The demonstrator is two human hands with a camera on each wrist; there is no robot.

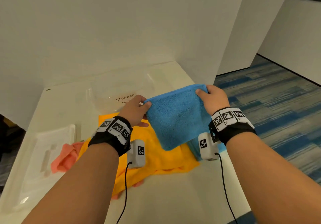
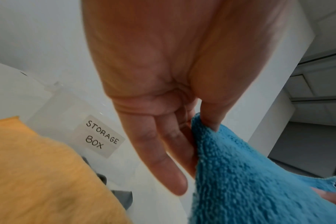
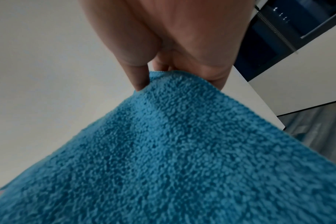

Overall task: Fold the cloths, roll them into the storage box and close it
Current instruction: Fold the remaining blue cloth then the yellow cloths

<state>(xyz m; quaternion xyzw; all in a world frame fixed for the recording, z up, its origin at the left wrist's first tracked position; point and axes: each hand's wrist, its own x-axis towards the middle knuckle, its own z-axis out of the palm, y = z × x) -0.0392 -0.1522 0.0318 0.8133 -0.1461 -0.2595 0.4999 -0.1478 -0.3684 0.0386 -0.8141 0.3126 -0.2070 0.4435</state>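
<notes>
Nearest the person, an orange cloth [image 1: 156, 156] lies spread and unfolded on the counter [image 1: 173, 197], with a pink cloth [image 1: 64, 157] crumpled at its left edge. Above them the left hand [image 1: 135, 110] and right hand [image 1: 213, 98] each pinch an upper corner of the blue cloth [image 1: 177, 117], thumb against fingers [image 2: 175, 154], holding it hanging, apparently doubled. Beyond, the clear storage box [image 1: 121, 91] looks empty, its lid [image 1: 48, 156] off at the left; rolling, packing and closing all remain.
</notes>
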